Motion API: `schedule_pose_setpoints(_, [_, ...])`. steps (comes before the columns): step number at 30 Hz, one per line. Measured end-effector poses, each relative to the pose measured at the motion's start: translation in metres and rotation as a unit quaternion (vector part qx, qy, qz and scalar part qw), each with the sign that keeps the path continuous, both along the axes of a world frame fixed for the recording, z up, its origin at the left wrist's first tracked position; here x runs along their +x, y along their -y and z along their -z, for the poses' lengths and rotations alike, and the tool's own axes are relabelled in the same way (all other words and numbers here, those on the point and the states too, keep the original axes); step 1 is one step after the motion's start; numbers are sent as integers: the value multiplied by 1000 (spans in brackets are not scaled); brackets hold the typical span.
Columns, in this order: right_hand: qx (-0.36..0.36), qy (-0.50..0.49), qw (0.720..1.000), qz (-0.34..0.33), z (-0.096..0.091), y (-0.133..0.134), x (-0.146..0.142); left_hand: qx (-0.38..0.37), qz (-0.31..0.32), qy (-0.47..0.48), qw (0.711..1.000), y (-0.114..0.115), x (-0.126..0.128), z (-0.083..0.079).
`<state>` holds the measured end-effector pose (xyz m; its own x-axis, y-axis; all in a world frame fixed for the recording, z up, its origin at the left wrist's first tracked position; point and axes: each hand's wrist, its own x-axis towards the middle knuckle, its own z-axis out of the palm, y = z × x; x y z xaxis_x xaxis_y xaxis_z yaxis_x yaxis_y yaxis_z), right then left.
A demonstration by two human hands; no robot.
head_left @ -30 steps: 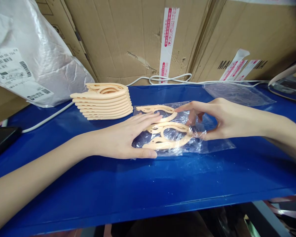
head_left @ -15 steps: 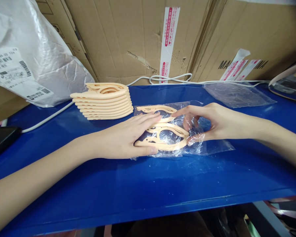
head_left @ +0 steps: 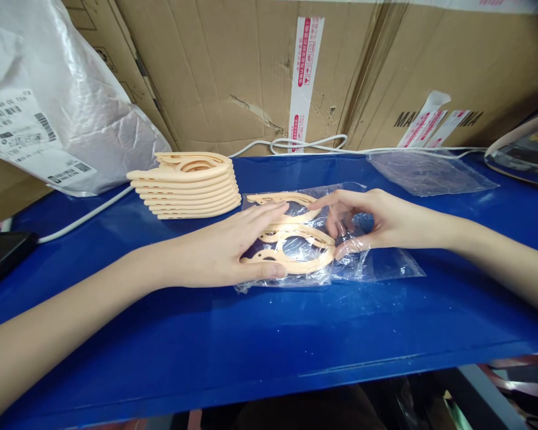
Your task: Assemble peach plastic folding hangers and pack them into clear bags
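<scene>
A clear plastic bag [head_left: 381,266] lies on the blue table [head_left: 251,346] with thin peach-coloured plastic cut-out pieces [head_left: 296,266] inside it. My left hand [head_left: 215,251] lies flat on the bag's left end, fingers stretched over the pieces and thumb along the front edge. My right hand [head_left: 385,224] is closed in a pinch on the bag at the right end of the pieces. A stack of several more peach pieces [head_left: 188,185] stands just behind my left hand.
A second clear bag [head_left: 430,170] lies at the back right. A white shipping bag with labels [head_left: 58,101] leans at the back left. Cardboard boxes [head_left: 233,65] wall the back. A white cable [head_left: 85,218] runs along them. A black device [head_left: 0,254] sits at the left edge.
My right hand has moved left, pushing the pieces and the bunched plastic toward my left hand. The left hand has stayed in place on the bag.
</scene>
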<state>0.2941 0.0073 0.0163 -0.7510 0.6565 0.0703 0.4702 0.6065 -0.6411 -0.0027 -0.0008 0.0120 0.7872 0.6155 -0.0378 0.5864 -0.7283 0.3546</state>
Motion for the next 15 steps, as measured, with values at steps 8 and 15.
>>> schedule_pose_setpoints(8, [-67,-25,997,-2,5,-10,9,7,8,10,1000,-2,-9,-25])
schedule_pose_setpoints(15, [-33,-16,999,-6,4,-9,7,14,-21,-16,1000,-6,-11,-15])
